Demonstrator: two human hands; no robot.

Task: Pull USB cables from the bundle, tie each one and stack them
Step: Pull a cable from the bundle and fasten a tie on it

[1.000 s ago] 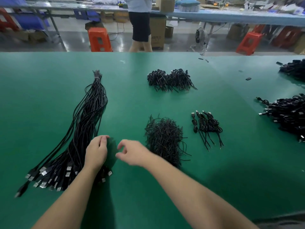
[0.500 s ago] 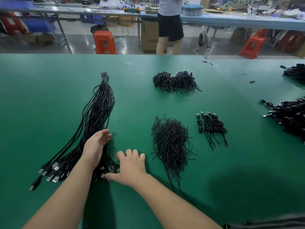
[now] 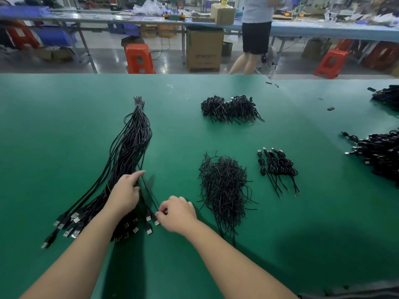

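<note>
one cable pinched at its plug

the bundle (image 3: 129, 152) is a long black sheaf on the green table (image 3: 64, 126), tied at its far tip, plugs fanned toward me. my left hand (image 3: 125, 193) lies on it, fingers straight. my right hand (image 3: 177, 212) pinches one cable (image 3: 149, 193) just above its plug; my thumb hides the contact.

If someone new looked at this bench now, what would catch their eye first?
The long bundle of USB cables fanned across the green table at left, with the left hand resting on it and the right hand pinching one cable's plug end. Right of them lies a loose heap of ties.
</note>
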